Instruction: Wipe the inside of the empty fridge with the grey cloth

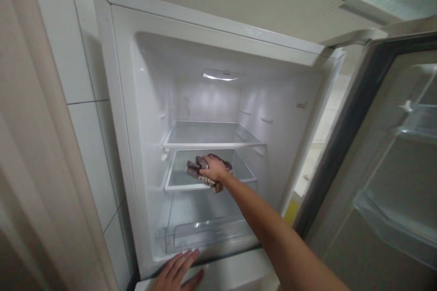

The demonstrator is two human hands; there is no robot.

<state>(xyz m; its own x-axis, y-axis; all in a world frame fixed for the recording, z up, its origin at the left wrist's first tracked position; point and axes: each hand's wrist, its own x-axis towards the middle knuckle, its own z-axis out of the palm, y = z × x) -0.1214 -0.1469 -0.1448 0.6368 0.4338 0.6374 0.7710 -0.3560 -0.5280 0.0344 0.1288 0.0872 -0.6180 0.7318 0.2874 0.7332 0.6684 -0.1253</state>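
Observation:
My right hand (215, 168) reaches into the open fridge (146, 122), its fingers closed round a bunched, patterned brown and grey cloth (194, 168). The cloth lies against the middle glass shelf (177, 175) and hangs a little over its front rim. Low in the view, my left hand (179, 273) lies flat with its fingers stretched out, on the white edge at the bottom of the fridge opening. Nothing is in it.
Above is another glass shelf (211, 132), with a lamp (221, 75) on the ceiling. A clear drawer (211, 234) sits at the bottom. The fridge door (368, 168) with clear racks stands open at right. White tiles (82, 54) cover the wall at left.

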